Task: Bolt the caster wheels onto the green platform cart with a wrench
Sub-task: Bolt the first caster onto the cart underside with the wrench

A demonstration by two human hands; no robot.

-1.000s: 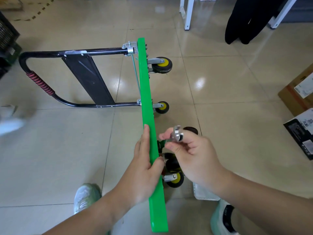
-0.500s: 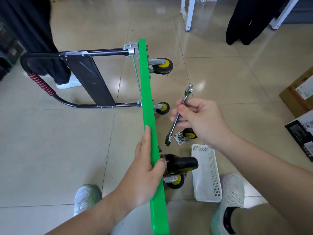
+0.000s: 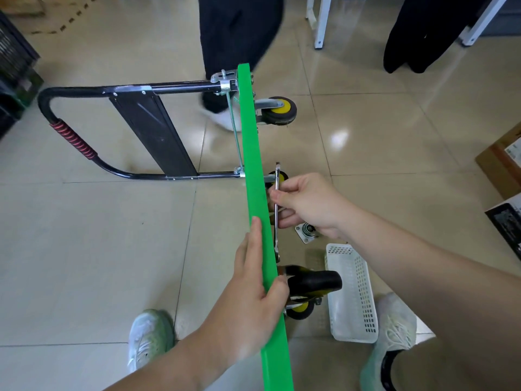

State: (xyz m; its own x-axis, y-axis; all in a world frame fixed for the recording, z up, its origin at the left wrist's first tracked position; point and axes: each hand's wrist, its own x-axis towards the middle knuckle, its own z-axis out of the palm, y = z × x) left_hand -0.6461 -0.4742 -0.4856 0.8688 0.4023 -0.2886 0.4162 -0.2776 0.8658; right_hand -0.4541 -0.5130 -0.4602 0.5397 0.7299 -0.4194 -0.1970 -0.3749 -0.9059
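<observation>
The green platform cart stands on its side edge, its black folding handle lying on the floor to the left. My left hand grips the top edge of the green deck, thumb on the wheel side. My right hand pinches a silver wrench held close along the deck's underside, its lower end near the caster by my left thumb. Two more yellow-hubbed casters are fixed farther along the deck. A loose caster plate lies on the floor under my right wrist.
A white perforated basket sits on the tiled floor by my right shoe. A person in dark trousers walks behind the cart's far end. Cardboard boxes lie at the right edge, white table legs at the back.
My right hand has brought the wrench left, from out in the open to close against the deck's underside. The passer-by has moved from the left to behind the cart.
</observation>
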